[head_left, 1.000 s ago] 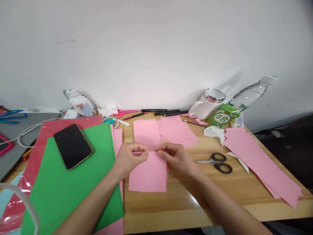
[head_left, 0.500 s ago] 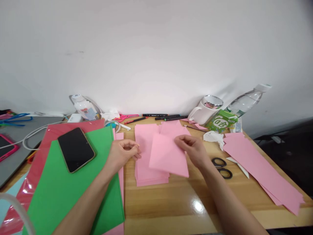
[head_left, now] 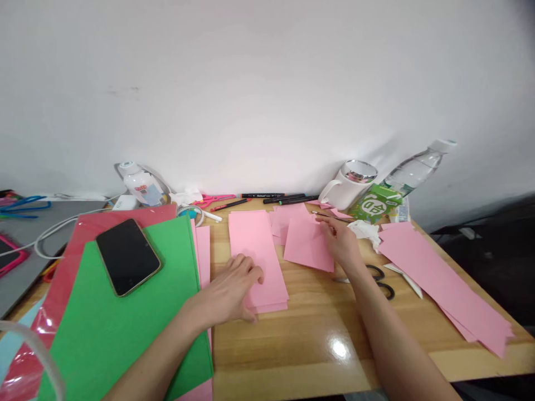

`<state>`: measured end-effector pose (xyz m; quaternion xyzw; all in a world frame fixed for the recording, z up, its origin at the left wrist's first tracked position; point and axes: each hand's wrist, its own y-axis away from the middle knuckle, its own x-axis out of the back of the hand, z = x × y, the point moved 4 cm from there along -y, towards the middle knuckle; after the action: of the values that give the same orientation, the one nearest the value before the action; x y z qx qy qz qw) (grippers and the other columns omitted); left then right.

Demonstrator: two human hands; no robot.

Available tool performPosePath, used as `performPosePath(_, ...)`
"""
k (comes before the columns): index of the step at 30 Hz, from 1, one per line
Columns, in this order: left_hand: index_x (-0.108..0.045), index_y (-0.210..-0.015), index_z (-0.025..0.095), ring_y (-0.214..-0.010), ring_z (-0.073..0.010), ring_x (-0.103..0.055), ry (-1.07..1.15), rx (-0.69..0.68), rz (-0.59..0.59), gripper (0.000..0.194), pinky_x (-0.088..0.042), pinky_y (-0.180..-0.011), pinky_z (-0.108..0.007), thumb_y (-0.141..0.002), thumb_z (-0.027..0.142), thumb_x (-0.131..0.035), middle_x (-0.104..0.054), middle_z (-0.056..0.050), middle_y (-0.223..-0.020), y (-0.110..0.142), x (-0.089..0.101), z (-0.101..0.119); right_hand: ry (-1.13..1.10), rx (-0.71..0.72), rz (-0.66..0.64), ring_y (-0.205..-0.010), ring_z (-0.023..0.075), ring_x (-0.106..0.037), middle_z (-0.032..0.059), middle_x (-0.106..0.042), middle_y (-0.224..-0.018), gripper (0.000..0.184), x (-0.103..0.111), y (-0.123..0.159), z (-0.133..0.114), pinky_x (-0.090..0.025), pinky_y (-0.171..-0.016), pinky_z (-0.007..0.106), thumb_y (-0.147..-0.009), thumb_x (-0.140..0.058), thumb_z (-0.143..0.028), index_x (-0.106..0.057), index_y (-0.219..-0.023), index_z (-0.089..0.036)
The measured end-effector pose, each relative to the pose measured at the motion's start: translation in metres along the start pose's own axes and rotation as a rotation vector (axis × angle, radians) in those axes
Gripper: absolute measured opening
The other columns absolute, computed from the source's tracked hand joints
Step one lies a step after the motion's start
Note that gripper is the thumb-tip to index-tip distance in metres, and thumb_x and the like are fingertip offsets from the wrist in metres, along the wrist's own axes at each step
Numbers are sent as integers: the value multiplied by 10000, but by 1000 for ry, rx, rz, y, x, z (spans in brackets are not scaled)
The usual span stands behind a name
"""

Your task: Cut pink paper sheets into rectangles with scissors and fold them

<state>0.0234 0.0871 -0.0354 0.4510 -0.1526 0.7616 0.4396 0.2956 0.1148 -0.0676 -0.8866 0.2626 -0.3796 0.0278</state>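
Observation:
My left hand [head_left: 232,287] is open, its fingers bent and spread over the lower left part of a stack of long pink paper strips [head_left: 253,236]. The thumb reaches the stack's near end. My right hand [head_left: 341,240] is closed on the right edge of a squarish pink paper piece [head_left: 307,245], low over the table; its thumb is largely hidden. Behind this piece lie other pink paper pieces [head_left: 281,216]. Black-handled scissors [head_left: 385,289] rest beside my right forearm, which partly covers them.
To the left, a phone [head_left: 127,256] lies on green sheets [head_left: 125,340]. At the back are pens [head_left: 263,195], a white mug [head_left: 345,189], a green box [head_left: 376,203] and a tilted plastic bottle [head_left: 418,167]. Long pink strips [head_left: 443,278] line the right edge.
My right hand has carried the pink piece right and away from me, off the strip stack. My left hand has come down onto the stack, its fingers now spread.

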Motion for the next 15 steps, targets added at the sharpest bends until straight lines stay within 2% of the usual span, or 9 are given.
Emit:
performPosePath(3, -498, -941, 197, -979, -232, -404, 47, -7, 15, 415, -374, -831, -359, -611, 216, -749, -472, -45, -1001, -1, -1, -4, -15, 108, 120, -900, 258, -554, 133, -598, -1017, 318, 1, 6, -15, -432, -772, 401, -815, -494, -334, -655, -1034, -169)
performPosePath(5, -495, -943, 197, -976, -225, -408, 78, -15, 24, 380, -376, -832, -352, -638, 192, -722, -475, -43, -995, 0, -1, -7, -151, 287, 96, -935, 239, -565, 111, -622, -980, 236, -1, 16, -35, -449, -810, 378, -825, -520, -314, -669, -954, -186)
performPosePath(6, -499, -946, 195, -977, -224, -412, 90, -19, 27, 368, -376, -836, -353, -647, 189, -712, -479, -44, -993, 0, 0, -8, -242, 364, 17, -900, 222, -585, 90, -644, -922, 189, -3, 23, -46, -462, -803, 363, -828, -536, -306, -675, -900, -201)
performPosePath(8, -518, -947, 192, -984, -221, -426, 120, -33, 34, 322, -375, -849, -351, -670, 176, -683, -493, -47, -992, 2, 2, -10, -390, 444, -302, -845, 200, -608, 67, -668, -882, 134, -12, 39, -66, -481, -772, 335, -817, -582, -301, -678, -861, -219)
performPosePath(9, -538, -932, 191, -984, -215, -438, 141, -48, 39, 273, -377, -850, -343, -688, 164, -659, -504, -47, -990, 2, 4, -10, -445, 461, -477, -860, 197, -610, 67, -671, -910, 138, -17, 48, -75, -483, -774, 327, -805, -605, -309, -679, -880, -220)
performPosePath(11, -587, -859, 186, -943, -193, -479, 188, -72, 48, 130, -391, -818, -311, -736, 145, -593, -539, -44, -948, 2, 8, -8, -500, 469, -719, -868, 199, -607, 67, -671, -941, 239, -22, 64, -88, -484, -751, 310, -739, -680, -351, -672, -932, -211)
performPosePath(12, -607, -802, 182, -894, -179, -502, 213, -75, 65, 71, -401, -780, -291, -763, 148, -559, -561, -42, -901, 1, 11, -7, -508, 466, -799, -844, 196, -606, 64, -672, -926, 307, -24, 71, -92, -481, -728, 299, -697, -714, -372, -668, -949, -204)
performPosePath(13, -618, -745, 176, -829, -164, -521, 241, -65, 94, 102, -407, -729, -274, -791, 164, -528, -579, -40, -839, 0, 14, -6, -504, 460, -855, -815, 192, -603, 59, -673, -904, 353, -26, 76, -94, -475, -702, 288, -667, -735, -386, -665, -957, -196)
performPosePath(15, -617, -651, 170, -714, -147, -532, 312, -38, 204, 202, -408, -646, -257, -818, 224, -516, -597, -36, -717, -2, 21, -5, -494, 441, -908, -752, 172, -590, 48, -676, -851, 309, -31, 81, -94, -454, -657, 267, -700, -706, -389, -669, -928, -184)
